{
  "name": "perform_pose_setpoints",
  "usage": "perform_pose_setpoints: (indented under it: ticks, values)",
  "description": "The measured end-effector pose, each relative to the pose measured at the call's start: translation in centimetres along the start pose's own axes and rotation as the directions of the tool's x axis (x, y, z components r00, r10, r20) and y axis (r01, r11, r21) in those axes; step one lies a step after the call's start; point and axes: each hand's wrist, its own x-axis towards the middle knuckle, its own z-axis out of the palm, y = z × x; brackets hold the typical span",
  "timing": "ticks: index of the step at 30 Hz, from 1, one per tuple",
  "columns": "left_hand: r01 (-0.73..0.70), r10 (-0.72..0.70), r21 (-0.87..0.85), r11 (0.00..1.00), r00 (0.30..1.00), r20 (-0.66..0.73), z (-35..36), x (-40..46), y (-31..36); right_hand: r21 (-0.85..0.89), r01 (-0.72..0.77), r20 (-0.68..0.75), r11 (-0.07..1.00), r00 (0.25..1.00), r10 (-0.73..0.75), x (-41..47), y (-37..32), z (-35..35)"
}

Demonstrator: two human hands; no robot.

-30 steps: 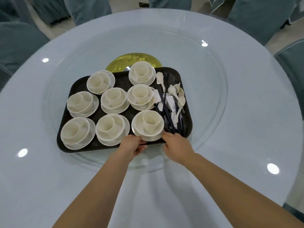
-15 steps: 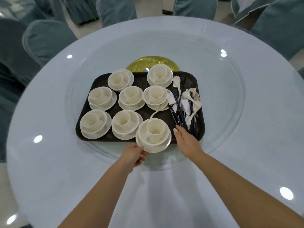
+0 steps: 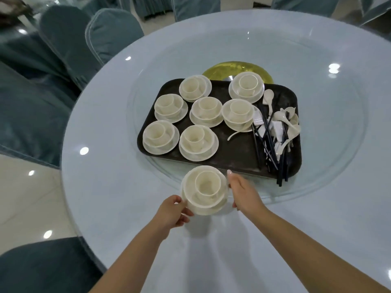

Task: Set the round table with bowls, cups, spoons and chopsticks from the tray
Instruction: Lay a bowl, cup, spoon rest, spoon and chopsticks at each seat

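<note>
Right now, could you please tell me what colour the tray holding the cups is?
The tray is dark brown, almost black, seen clearly in the head view.

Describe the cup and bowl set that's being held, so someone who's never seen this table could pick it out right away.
Start at the black tray on the glass turntable in the middle of the round table. Just off the tray's near edge, a cream set, a cup nested in a bowl, sits between the left hand and right hand. It is the only set off the tray; the other seven stand on it.
</note>
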Motion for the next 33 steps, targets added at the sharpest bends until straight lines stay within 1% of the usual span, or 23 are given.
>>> perform_pose_setpoints:
  ticks: [2, 6, 11, 16, 19, 23, 26, 29, 33]
  values:
    - [0.014, -0.014, 0.013, 1.000, 1.000, -0.023, -1.4, -0.2, -1.4, 0.007, -0.010, 0.027, 1.000, 1.000, 0.010, -1.0, 0.0, 1.7]
    - [0.035, -0.032, 0.044, 0.998, 0.997, -0.070, -4.6, -0.3, -3.9, -0.009, -0.090, 0.127, 0.996, 0.988, 0.091, -2.0, 0.5, 5.0]
    - [0.029, -0.007, 0.103, 0.994, 0.978, -0.210, -8.5, 0.6, -6.6, -0.029, -0.185, 0.192, 0.982, 0.963, 0.187, -2.6, 0.8, 9.9]
    - [0.016, -0.011, 0.012, 1.000, 0.955, -0.297, -11.6, 1.6, -8.7, -0.005, -0.252, 0.239, 0.968, 0.939, 0.246, -3.3, 0.9, 14.1]
    - [-0.013, 0.000, -0.042, 0.999, 0.956, -0.293, -13.1, 2.0, -9.1, 0.006, -0.281, 0.250, 0.960, 0.930, 0.271, -3.5, 0.6, 16.0]
    - [-0.028, 0.010, -0.062, 0.998, 0.966, -0.259, -14.5, 2.6, -9.3, 0.026, -0.288, 0.254, 0.957, 0.928, 0.273, -3.6, 0.0, 17.9]
    - [-0.052, 0.035, -0.059, 0.997, 0.966, -0.258, -15.4, 3.0, -9.3, 0.056, -0.300, 0.270, 0.952, 0.923, 0.275, -3.6, -0.8, 18.9]
    - [-0.089, 0.073, -0.053, 0.995, 0.966, -0.247, -16.0, 3.5, -9.3, 0.056, -0.301, 0.291, 0.952, 0.917, 0.272, -3.8, -1.5, 19.6]
    - [-0.100, 0.093, -0.023, 0.995, 0.971, -0.222, -16.6, 4.1, -9.0, 0.053, -0.296, 0.296, 0.954, 0.917, 0.268, -3.9, -2.2, 19.9]
